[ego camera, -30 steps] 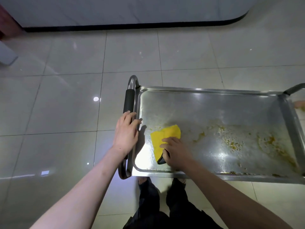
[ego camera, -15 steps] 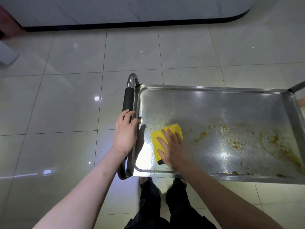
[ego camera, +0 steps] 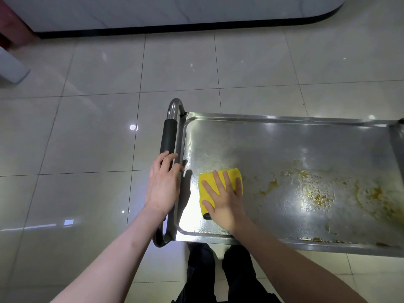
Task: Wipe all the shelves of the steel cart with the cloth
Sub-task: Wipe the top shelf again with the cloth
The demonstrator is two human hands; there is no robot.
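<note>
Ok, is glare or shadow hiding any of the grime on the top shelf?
Head view: strong glare on the shelf beside the cloth and amid the stains; the left hand casts a small shadow; the wide lens bends the edges; the image is sharp.

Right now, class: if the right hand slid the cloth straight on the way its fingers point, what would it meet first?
Probably bare steel shelf, then the tray's far rim; the right hand on the yellow cloth points away from the orange stains.

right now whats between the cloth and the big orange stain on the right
In the head view, between the yellow cloth and the big orange stain lies wet steel shelf carrying smaller orange smears and crumbs, nothing else.
</note>
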